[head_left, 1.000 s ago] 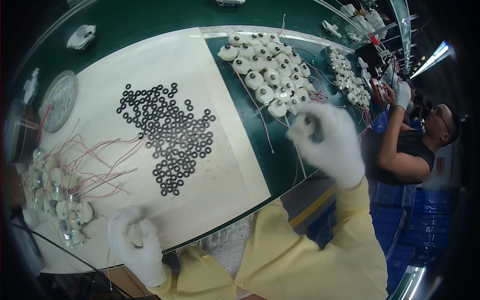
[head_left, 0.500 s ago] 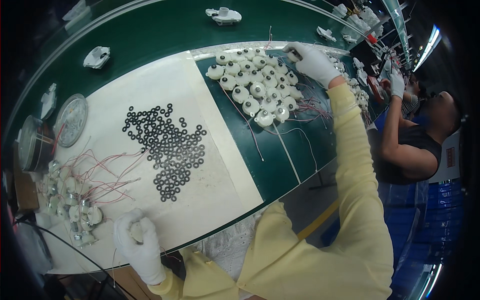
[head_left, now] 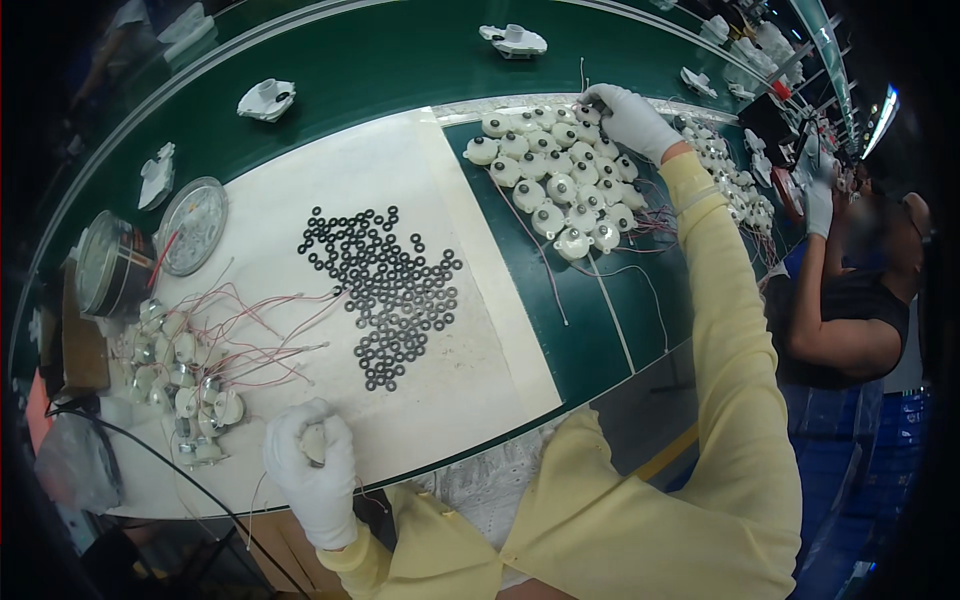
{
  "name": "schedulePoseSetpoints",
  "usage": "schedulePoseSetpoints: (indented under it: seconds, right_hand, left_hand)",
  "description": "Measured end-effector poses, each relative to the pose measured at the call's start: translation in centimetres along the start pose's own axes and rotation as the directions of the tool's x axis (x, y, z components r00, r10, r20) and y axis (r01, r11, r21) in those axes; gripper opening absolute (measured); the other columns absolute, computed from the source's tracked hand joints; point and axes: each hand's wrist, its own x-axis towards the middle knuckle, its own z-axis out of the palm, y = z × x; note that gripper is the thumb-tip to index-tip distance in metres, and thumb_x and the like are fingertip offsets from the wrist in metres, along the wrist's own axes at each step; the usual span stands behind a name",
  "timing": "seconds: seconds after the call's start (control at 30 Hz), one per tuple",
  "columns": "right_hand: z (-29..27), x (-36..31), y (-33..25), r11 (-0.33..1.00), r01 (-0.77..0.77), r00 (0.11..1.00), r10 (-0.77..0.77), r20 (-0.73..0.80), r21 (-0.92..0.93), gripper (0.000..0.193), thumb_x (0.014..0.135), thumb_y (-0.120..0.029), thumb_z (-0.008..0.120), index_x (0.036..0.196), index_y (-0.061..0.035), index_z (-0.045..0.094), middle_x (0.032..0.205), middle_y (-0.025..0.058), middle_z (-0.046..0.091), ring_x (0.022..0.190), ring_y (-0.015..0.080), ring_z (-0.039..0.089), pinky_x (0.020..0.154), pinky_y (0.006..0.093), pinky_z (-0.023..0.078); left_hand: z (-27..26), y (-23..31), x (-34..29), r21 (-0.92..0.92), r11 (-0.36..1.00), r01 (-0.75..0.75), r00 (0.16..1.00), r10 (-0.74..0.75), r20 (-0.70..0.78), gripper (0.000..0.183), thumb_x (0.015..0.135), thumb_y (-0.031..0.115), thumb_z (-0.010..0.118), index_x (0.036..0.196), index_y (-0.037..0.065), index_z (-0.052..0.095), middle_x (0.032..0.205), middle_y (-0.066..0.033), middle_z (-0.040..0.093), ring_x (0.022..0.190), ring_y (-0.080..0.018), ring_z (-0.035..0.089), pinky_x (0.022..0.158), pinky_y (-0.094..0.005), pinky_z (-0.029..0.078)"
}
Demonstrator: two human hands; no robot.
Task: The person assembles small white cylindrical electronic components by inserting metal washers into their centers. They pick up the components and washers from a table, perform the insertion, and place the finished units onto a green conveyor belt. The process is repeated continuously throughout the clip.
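My left hand (head_left: 312, 465), white-gloved, is closed around a small cream-white round motor (head_left: 313, 443) near the table's front edge; thin wires hang beside it. My reaching right hand (head_left: 630, 120), also gloved, is at the far edge of a cluster of cream-white round motors (head_left: 561, 188) with dark centres. Its fingertips curl over one motor (head_left: 588, 113) there; the glove partly hides their grip. Many black rings (head_left: 385, 290) lie loose on the white sheet between my hands.
At left lie more motors with pink wires (head_left: 180, 375), a clear tub (head_left: 112, 262) and a round clear lid (head_left: 192, 227). White housings (head_left: 267, 100) sit on the green belt (head_left: 370, 70) behind. Another person (head_left: 845, 310) works at right, beside further motors (head_left: 725, 175).
The whole view has shifted, so the table things appear further right. Relative to the cluster, my right hand has moved left with the motor at its fingertips. My left hand keeps its motor.
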Motion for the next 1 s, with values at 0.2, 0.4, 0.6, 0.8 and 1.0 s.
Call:
schedulePoseSetpoints:
  seconds: [0.2, 0.4, 0.6, 0.8, 1.0]
  right_hand:
    - [0.7, 0.1, 0.4, 0.992, -0.034, 0.999, 0.039, -0.037, 0.124, 0.024, 0.093, -0.022, 0.070, 0.112, -0.0076, 0.069, 0.100, 0.0132, 0.074, 0.095, 0.0279, 0.071, 0.086, 0.0367, 0.055]
    - [1.5, 0.9, 0.5, 0.989, -0.066, 0.996, 0.073, -0.045, 0.133, 0.019, 0.088, -0.009, 0.071, 0.106, -0.0017, 0.067, 0.093, 0.0100, 0.072, 0.086, 0.0198, 0.068, 0.082, 0.0327, 0.055]
    - [0.5, 0.2, 2.0, 0.989, -0.009, 0.998, 0.019, -0.068, 0.147, 0.021, 0.087, -0.012, 0.066, 0.107, -0.0049, 0.071, 0.101, 0.0141, 0.074, 0.096, 0.0281, 0.071, 0.089, 0.0366, 0.055]
    - [-3.9, -4.5, -5.2, 0.941, 0.109, 0.924, 0.023, -0.382, 0.320, 0.032, 0.098, -0.008, 0.063, 0.129, -0.0028, 0.066, 0.120, 0.0120, 0.071, 0.112, 0.0172, 0.067, 0.096, 0.0300, 0.051]
    - [-3.8, -13.9, -21.7, 0.182, 0.168, 0.870, -0.490, -0.059, 0.969, 0.082, 0.101, -0.068, 0.040, 0.144, 0.0007, 0.051, 0.126, 0.0151, 0.065, 0.109, 0.0202, 0.062, 0.090, 0.0330, 0.047]
  left_hand:
    - [0.0, 0.0, 0.0, 0.021, 1.000, -0.014, 1.000, 0.014, 0.005, 0.018, 0.079, 0.002, 0.071, 0.096, 0.003, 0.064, 0.091, -0.0105, 0.067, 0.086, -0.0300, 0.061, 0.080, -0.0414, 0.047]
    - [-0.1, -0.3, 0.2, 0.026, 0.998, -0.049, 0.999, 0.048, 0.011, 0.020, 0.079, 0.003, 0.073, 0.097, 0.005, 0.065, 0.089, -0.0093, 0.066, 0.085, -0.0299, 0.061, 0.079, -0.0415, 0.047]
    - [-0.2, -0.5, 0.1, 0.048, 0.995, -0.090, 0.996, 0.089, 0.015, 0.022, 0.079, 0.004, 0.073, 0.099, 0.005, 0.064, 0.089, -0.0087, 0.066, 0.087, -0.0290, 0.062, 0.079, -0.0412, 0.047]
    - [-0.4, -1.6, -2.3, -0.159, 0.923, -0.350, 0.851, 0.242, -0.466, 0.024, 0.090, 0.027, 0.070, 0.105, 0.009, 0.065, 0.090, -0.0075, 0.065, 0.094, -0.0309, 0.062, 0.078, -0.0406, 0.048]
    - [0.2, 4.7, 1.4, -0.028, 0.575, -0.818, 0.552, 0.768, -0.325, 0.031, 0.091, 0.047, 0.068, 0.103, 0.018, 0.069, 0.092, -0.0016, 0.065, 0.101, -0.0279, 0.060, 0.078, -0.0370, 0.049]
